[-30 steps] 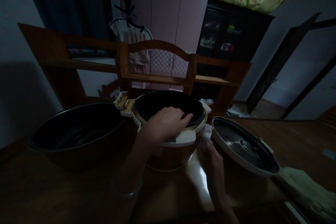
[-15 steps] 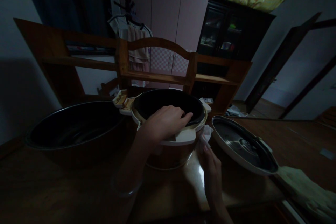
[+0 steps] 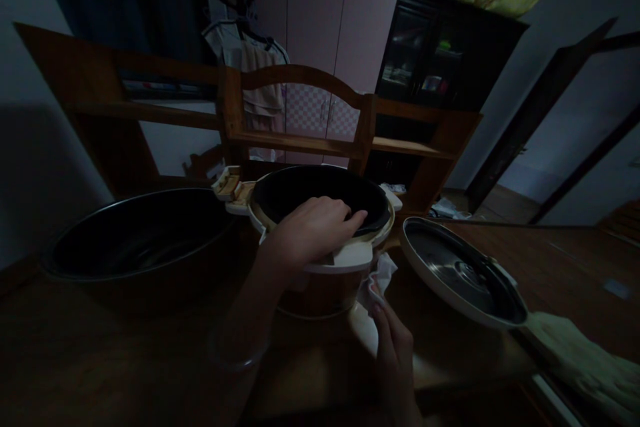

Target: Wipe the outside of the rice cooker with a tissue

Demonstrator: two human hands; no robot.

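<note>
In the middle of the table stands an electric cooker (image 3: 320,290) with a pale rim, its lid off and its inside dark. My left hand (image 3: 320,223) is hooked over the near rim, fingers reaching down inside; their tips are hidden. Low at the cooker's right front side, my right hand (image 3: 393,340) pinches a crumpled white cloth (image 3: 383,273), perhaps tissue, against or very near the outer wall. A round lid (image 3: 460,273) lies to the right, its inner side facing up. To the left sits a wide black pot (image 3: 135,273).
Behind the cooker rises a wooden rack (image 3: 295,141) with an arched top. A pale cloth (image 3: 575,347) lies at the table's right edge. Farther back are hanging clothes (image 3: 260,87), a pink wardrobe (image 3: 320,20) and a dark cabinet (image 3: 430,73).
My right hand has moved left and down with the white cloth, along the cooker's side. My left hand keeps its place on the rim. The view has shifted slightly.
</note>
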